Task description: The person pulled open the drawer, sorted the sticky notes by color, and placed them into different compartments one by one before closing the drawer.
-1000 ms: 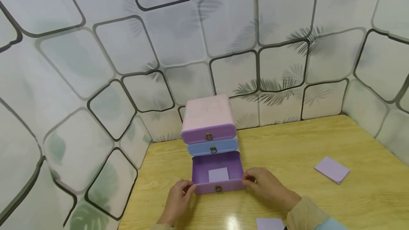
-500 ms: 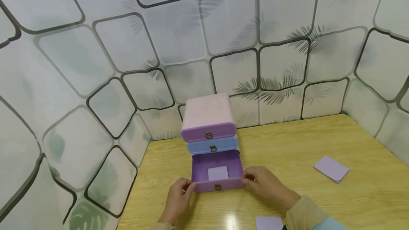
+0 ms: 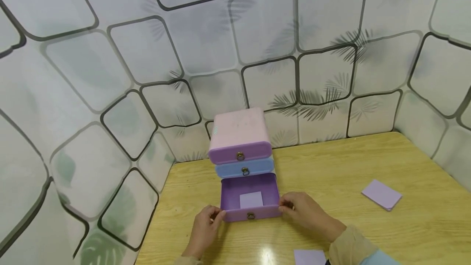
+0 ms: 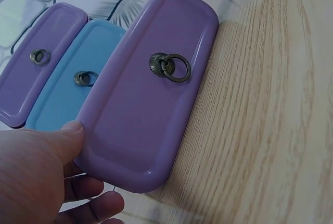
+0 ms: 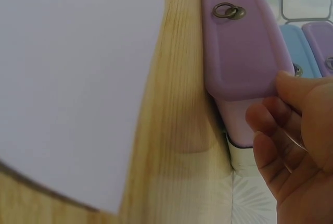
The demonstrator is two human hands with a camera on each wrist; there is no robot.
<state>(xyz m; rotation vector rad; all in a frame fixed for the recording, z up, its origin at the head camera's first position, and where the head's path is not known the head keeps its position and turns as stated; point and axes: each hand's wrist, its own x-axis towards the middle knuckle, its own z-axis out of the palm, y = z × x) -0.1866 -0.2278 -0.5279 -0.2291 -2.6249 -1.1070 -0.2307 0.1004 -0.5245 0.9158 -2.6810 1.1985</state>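
Observation:
A small drawer cabinet (image 3: 238, 126) with a pink top stands at the back of the table in the head view. Its lowest drawer (image 3: 235, 216), purple with a brass ring pull, is pulled out, and a pale lilac paper card (image 3: 251, 200) lies inside. My left hand (image 3: 203, 229) pinches the left end of the drawer front, its thumb (image 4: 73, 135) on the near face. At the right end, my right hand (image 3: 307, 214) pinches the drawer front between thumb and fingers. Above, the blue drawer (image 3: 228, 170) and the upper purple drawer (image 3: 224, 155) sit pushed in.
A small stack of lilac cards (image 3: 382, 194) lies on the wooden table (image 3: 324, 167) to the right. Another lilac card (image 3: 309, 257) is at the front, near my right sleeve (image 3: 351, 244), and looms large in the right wrist view. A patterned wall covering (image 3: 213, 97) rises behind the cabinet.

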